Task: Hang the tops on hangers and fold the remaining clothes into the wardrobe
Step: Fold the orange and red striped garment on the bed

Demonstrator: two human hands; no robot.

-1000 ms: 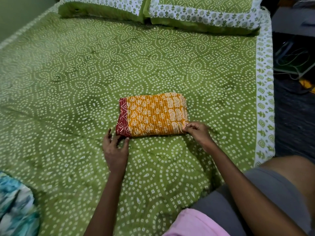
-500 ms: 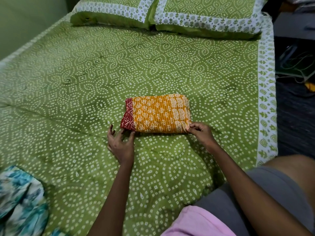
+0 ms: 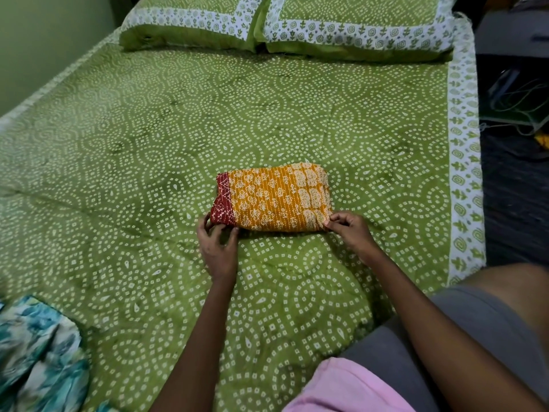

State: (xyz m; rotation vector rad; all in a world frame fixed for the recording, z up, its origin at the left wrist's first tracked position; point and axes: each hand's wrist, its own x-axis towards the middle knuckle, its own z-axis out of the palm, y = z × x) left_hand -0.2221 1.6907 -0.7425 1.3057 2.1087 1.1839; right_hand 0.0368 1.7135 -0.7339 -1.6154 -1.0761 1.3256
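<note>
Mustard-yellow cotton with a cream block print and a red band along its left end, the folded garment (image 3: 273, 197) lies flat on the green bedspread (image 3: 148, 150), roughly midway between the bed's left and right edges and nearer the foot than the pillows. It forms a neat rectangle, long side running left to right. The left hand (image 3: 218, 251) sits at the garment's near left corner, thumb and fingers curled around the red end and gripping it, the palm resting on the bedspread just below. The right hand (image 3: 352, 231) is at the near right corner, where the thumb and fingertips (image 3: 329, 223) pinch the folded edge of the cloth; the remaining fingers are bent in behind them. Both forearms reach in from the near edge of the bed. Two green pillows (image 3: 341, 22) with white printed borders lie side by side along the head of the bed, touching each other. A teal and white floral garment (image 3: 38, 352) lies crumpled at the near left corner of the bed, well apart from the yellow one and partly cut off by the frame. A white patterned border runs down the bedspread's right edge. Beyond that edge, on the dark floor, a tangle of cables (image 3: 523, 105) shows dimly. Pink cloth (image 3: 344, 388) and grey cloth (image 3: 475, 337) cover the person's body at the lower right.
</note>
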